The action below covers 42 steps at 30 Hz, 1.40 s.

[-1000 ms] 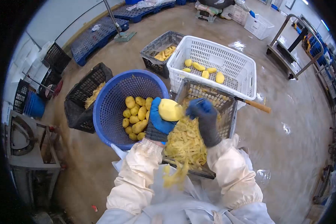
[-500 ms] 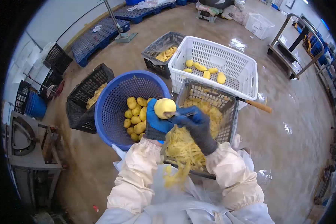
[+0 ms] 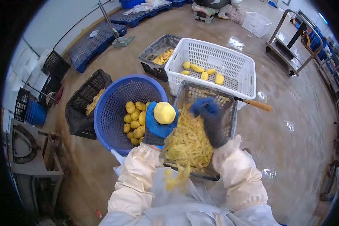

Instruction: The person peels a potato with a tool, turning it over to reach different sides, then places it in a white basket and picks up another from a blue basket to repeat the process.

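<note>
My left hand (image 3: 160, 126), in a blue and dark glove, holds a peeled yellow potato (image 3: 164, 113) on its palm, fingers curled round its lower side. Motion blurs my right hand (image 3: 208, 109), gloved too; it looks closed, apart from the potato, above the dark crate (image 3: 229, 119). Whatever it grips cannot be made out. Beneath it, long yellow peelings (image 3: 188, 145) fill much of that crate. Unpeeled potatoes (image 3: 134, 120) lie in the blue round basket (image 3: 101, 109) left of my left hand. Some peelings (image 3: 178, 177) cling to my apron.
A white crate (image 3: 248, 81) behind the dark one holds several peeled potatoes (image 3: 204, 75). A wooden handle (image 3: 259, 105) sticks out over the dark crate's right edge. Black crates (image 3: 88, 101) with yellow pieces stand left and behind. A trolley (image 3: 290, 56) stands far right on wet floor.
My right hand, earlier against the potato with a thin blurred tool, has moved right, away from it. The potato's top now faces me more fully. The view has shifted slightly.
</note>
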Motion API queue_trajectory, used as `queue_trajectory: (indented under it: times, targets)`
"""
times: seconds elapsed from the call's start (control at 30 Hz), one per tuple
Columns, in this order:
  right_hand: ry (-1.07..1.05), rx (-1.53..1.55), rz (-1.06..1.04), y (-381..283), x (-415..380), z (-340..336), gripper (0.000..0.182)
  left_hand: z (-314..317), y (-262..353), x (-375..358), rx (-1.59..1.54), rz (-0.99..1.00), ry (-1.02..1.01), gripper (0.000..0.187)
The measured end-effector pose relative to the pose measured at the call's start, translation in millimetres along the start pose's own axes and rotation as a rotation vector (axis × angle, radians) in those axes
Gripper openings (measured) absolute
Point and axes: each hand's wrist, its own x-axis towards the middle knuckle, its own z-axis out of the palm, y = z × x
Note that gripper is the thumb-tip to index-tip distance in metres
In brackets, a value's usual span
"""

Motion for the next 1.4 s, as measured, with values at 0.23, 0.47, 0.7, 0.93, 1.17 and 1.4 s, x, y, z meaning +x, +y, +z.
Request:
queue_trajectory:
  times: [0.23,0.47,0.7,0.93,1.17,1.4]
  targets:
    - [0.14,-0.123,0.069,-24.4,13.0,-17.1,0.006,2.9,-2.0,-5.2,0.116,-0.045,-0.04,0.046]
    - [0.25,-0.143,0.043,-0.3,7.5,-20.1,0.01,-1.0,-10.5,-1.2,0.213,0.073,0.079,0.048]
    - [-0.103,-0.099,0.122,0.0,-27.9,8.0,0.01,-15.6,-13.9,10.7,0.151,0.021,-0.051,0.038]
    - [-0.004,-0.035,0.004,0.3,-13.9,-5.8,0.011,-10.7,-11.6,10.3,0.128,-0.083,-0.076,0.036]
    - [0.307,-0.078,0.094,-30.7,8.1,-55.1,0.011,-12.8,-16.9,15.4,0.082,-0.125,-0.03,0.036]
    - [0.283,0.146,0.294,-49.4,-8.1,-64.9,0.019,-21.9,-19.7,78.5,0.275,0.007,0.057,0.039]
